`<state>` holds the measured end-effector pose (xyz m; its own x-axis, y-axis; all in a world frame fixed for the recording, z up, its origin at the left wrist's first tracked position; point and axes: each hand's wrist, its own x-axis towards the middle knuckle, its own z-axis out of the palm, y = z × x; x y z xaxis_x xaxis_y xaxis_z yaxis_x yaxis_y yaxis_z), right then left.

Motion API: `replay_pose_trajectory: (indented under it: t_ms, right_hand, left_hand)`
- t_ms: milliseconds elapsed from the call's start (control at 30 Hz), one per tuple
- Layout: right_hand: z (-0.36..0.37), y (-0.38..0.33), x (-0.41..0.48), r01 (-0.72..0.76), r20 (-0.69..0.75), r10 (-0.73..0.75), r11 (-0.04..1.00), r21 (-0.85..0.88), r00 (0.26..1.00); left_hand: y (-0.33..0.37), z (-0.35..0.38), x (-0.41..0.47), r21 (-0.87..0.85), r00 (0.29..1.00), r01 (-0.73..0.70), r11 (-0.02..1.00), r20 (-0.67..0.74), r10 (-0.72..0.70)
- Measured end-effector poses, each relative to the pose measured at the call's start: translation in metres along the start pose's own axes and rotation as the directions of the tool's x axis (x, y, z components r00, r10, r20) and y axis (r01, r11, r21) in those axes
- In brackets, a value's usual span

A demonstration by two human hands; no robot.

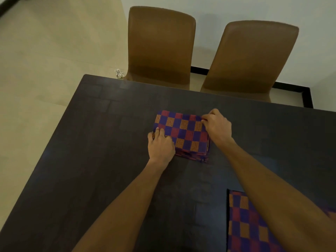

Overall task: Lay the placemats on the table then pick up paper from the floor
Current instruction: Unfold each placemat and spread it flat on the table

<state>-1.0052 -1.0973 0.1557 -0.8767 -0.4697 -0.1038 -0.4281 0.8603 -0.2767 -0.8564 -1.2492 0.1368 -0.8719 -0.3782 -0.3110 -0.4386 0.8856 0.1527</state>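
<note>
A folded stack of checkered placemats (183, 132), blue, red and orange, lies in the middle of the dark table (109, 160). My left hand (161, 144) rests on the stack's near left corner, fingers curled on the cloth. My right hand (217, 125) pinches the top placemat at its far right corner. One checkered placemat (251, 224) lies flat at the table's near right, partly under my right forearm. A crumpled ball of paper (119, 73) sits on the beige floor beyond the table's far left corner, beside a chair.
Two brown chairs (160, 46) (252, 57) stand tucked at the table's far edge, against a white wall with a black skirting. Beige floor (45, 60) stretches to the left of the table.
</note>
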Motion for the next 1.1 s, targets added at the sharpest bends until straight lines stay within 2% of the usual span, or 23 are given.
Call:
replay_pose_trajectory:
  t_ms: [133, 200, 267, 367, 433, 500, 567, 700, 767, 833, 867, 933, 1000, 1100]
  right_hand:
    - [-0.015, -0.001, -0.01, 0.061, -0.04, -0.057, 0.992, 0.106, 0.998]
    - [-0.023, 0.0, -0.013, 0.078, -0.084, -0.073, 0.996, 0.052, 0.994]
    - [-0.026, 0.001, -0.015, 0.095, -0.066, -0.093, 0.995, 0.032, 0.993]
    - [-0.036, -0.006, -0.022, 0.065, -0.009, -0.065, 0.972, 0.227, 0.998]
    - [-0.052, -0.013, -0.03, -0.005, 0.031, -0.008, 0.919, 0.394, 1.0]
    - [-0.073, -0.019, -0.041, 0.007, 0.022, -0.02, 0.884, 0.467, 1.0]
    - [-0.095, -0.019, -0.055, 0.012, -0.009, -0.009, 0.812, 0.584, 1.0]
    - [-0.138, -0.009, -0.084, 0.023, -0.053, 0.022, 0.692, 0.722, 0.998]
    - [-0.162, 0.002, -0.102, 0.037, -0.035, -0.017, 0.712, 0.701, 0.999]
    - [-0.183, 0.016, -0.121, 0.034, 0.034, -0.067, 0.801, 0.597, 0.997]
    - [-0.192, 0.023, -0.131, 0.028, 0.072, -0.078, 0.844, 0.535, 0.994]
    - [-0.211, 0.035, -0.151, 0.009, 0.106, -0.064, 0.891, 0.454, 0.992]
    - [-0.229, 0.046, -0.166, 0.012, 0.096, -0.062, 0.895, 0.446, 0.993]
    - [-0.252, 0.059, -0.186, 0.056, 0.031, -0.076, 0.903, 0.426, 0.997]
  left_hand:
    - [0.026, -0.013, -0.003, -0.144, 0.996, -0.08, 0.986, -0.048, 0.073]
    - [0.039, -0.02, -0.004, -0.19, 0.992, -0.12, 0.974, -0.069, 0.109]
    - [0.049, -0.025, -0.006, -0.218, 0.988, -0.14, 0.966, -0.091, 0.123]
    - [0.06, -0.034, -0.012, -0.302, 0.98, -0.186, 0.935, -0.123, 0.155]
    - [0.066, -0.043, -0.019, -0.407, 0.97, -0.239, 0.882, -0.144, 0.196]
    - [0.074, -0.053, -0.026, -0.523, 0.96, -0.277, 0.806, -0.176, 0.216]
    - [0.081, -0.065, -0.036, -0.619, 0.941, -0.331, 0.712, -0.27, 0.203]
    - [0.104, -0.099, -0.059, -0.679, 0.899, -0.431, 0.594, -0.381, 0.218]
    - [0.118, -0.117, -0.071, -0.758, 0.911, -0.409, 0.508, -0.366, 0.188]
    - [0.132, -0.133, -0.078, -0.888, 0.945, -0.319, 0.333, -0.27, 0.185]
    - [0.138, -0.14, -0.083, -0.926, 0.955, -0.262, 0.273, -0.207, 0.214]
    - [0.151, -0.152, -0.096, -0.958, 0.947, -0.187, 0.215, -0.117, 0.299]
    - [0.164, -0.16, -0.107, -0.956, 0.936, -0.182, 0.228, -0.098, 0.337]
    - [0.185, -0.174, -0.123, -0.915, 0.942, -0.239, 0.325, -0.137, 0.306]
